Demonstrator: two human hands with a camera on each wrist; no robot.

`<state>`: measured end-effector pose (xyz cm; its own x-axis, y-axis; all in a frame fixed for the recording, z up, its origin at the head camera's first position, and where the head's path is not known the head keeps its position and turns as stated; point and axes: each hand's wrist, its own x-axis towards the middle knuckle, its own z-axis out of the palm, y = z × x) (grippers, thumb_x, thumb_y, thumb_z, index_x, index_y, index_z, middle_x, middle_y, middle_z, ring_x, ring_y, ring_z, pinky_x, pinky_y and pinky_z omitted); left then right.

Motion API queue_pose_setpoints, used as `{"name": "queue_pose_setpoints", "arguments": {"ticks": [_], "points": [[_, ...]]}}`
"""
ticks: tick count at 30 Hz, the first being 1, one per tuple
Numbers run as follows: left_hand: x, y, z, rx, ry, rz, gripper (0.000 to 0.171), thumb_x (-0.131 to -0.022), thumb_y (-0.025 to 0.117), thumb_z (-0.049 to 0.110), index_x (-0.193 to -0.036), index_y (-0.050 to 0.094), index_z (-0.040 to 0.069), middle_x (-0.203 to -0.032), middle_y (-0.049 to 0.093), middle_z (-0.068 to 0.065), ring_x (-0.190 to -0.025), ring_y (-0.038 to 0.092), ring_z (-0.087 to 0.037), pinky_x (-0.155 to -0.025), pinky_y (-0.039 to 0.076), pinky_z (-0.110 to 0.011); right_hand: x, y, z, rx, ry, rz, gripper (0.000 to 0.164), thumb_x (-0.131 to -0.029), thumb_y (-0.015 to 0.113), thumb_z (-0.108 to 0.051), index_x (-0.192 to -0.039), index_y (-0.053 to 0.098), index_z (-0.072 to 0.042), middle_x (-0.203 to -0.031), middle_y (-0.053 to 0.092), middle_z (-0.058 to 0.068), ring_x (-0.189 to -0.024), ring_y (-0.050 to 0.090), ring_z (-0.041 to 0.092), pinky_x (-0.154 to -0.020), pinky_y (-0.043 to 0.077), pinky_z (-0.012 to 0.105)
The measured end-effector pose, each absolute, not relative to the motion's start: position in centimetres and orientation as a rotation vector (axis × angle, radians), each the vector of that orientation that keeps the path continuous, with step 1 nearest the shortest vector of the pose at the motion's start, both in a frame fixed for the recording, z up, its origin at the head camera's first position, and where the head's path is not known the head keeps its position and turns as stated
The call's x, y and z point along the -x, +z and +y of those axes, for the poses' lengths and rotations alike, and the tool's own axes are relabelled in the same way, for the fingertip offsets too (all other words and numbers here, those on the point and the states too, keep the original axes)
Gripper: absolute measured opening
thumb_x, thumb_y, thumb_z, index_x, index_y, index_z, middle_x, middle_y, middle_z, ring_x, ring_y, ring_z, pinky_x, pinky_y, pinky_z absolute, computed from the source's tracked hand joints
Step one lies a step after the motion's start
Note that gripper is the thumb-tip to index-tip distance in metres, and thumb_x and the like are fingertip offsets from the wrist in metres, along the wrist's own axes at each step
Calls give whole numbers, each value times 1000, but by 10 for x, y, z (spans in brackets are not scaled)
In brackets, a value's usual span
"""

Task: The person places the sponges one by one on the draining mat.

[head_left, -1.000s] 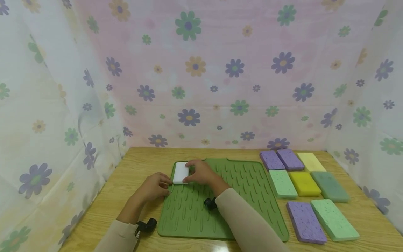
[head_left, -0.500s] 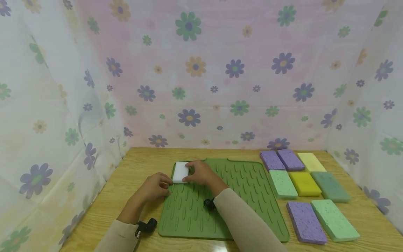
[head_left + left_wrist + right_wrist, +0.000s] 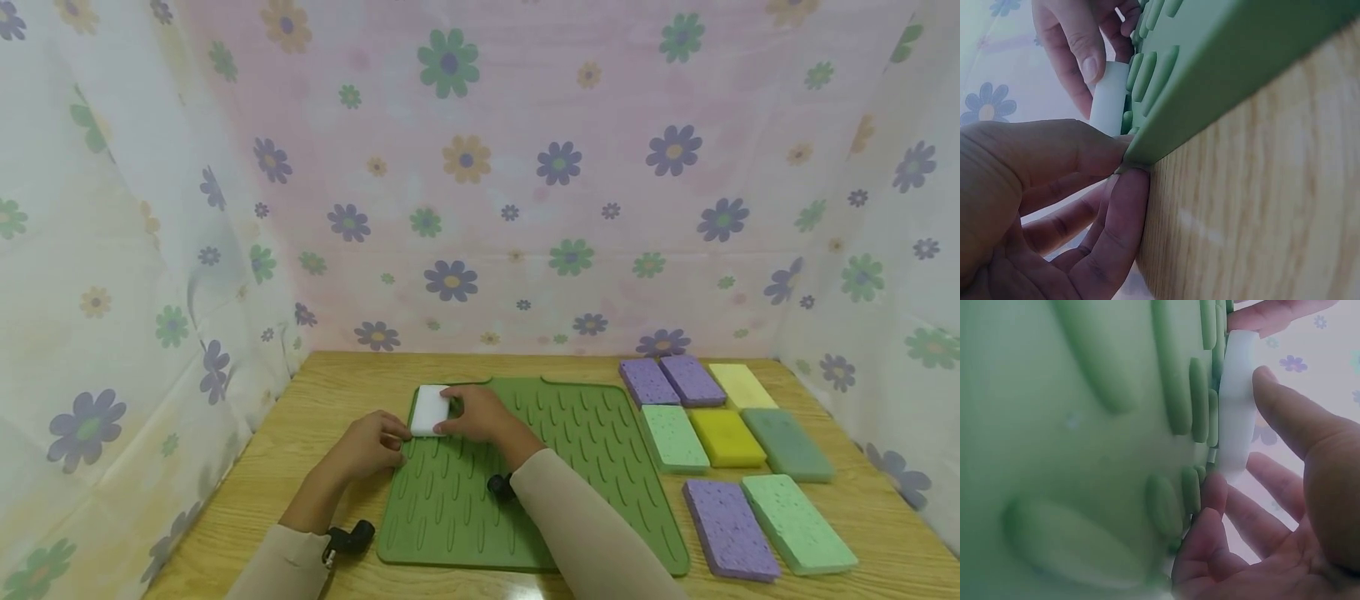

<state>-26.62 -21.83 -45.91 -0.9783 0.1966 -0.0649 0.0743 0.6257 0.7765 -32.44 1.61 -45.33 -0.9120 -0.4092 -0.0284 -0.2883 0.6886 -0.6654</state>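
A white sponge [image 3: 430,408] is laid flat at the far left corner of the green drying mat [image 3: 457,525], with its long side roughly along the mat's left edge. Its right side is gripped by the thumb and fingers of the right hand [image 3: 482,413]. The fingertips of the left hand [image 3: 363,446] are set against the mat's left edge, just beside the sponge's near end; the fingers are bent, but whether the edge is pinched or only touched cannot be told. The middle and near part of the mat is crossed by the beige right sleeve [image 3: 592,525], by which some ridges and a stretch of the near edge are hidden. To the right of the mat, eight sponges are spread flat on the tabletop [image 3: 277,408]: two purple ones [image 3: 670,381] and a pale yellow one [image 3: 741,386] at the back; a light green [image 3: 673,439], a bright yellow [image 3: 726,437] and a grey-green one [image 3: 787,444] in the middle; a purple [image 3: 731,529] and a light green one [image 3: 798,524] nearest. Beyond the mat, a flowered curtain [image 3: 517,242] is hung.
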Motion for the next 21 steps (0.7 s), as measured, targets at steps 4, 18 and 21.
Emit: {"name": "queue_pose_setpoints", "arguments": {"ticks": [4, 18, 21], "points": [[266, -459, -219, -224, 1286, 2700, 29, -81, 83, -4, -107, 78, 6, -132, 61, -9, -105, 69, -24, -82, 62, -38, 324, -452, 16, 574, -1049, 2714, 70, -88, 84, -39, -149, 57, -21, -145, 61, 9, -108, 66, 26, -87, 55, 42], [267, -460, -218, -220, 1284, 2705, 28, -80, 84, -4, -106, 78, 6, -131, 61, -8, -103, 68, -22, -82, 61, -37, 317, -448, 36, 763, -1154, 2598, 67, -92, 80, -33, -152, 53, -19, -155, 49, 9, -114, 70, 30, -85, 60, 40], [266, -459, -218, -215, 1283, 2699, 28, -80, 84, -4, -105, 78, 6, -132, 60, -8, -103, 68, -22, -80, 61, -37, 314, -447, 42, 831, -1160, 2587, 66, -94, 79, -31, -152, 52, -17, -154, 47, 13, -114, 69, 32, -89, 60, 41]]}}
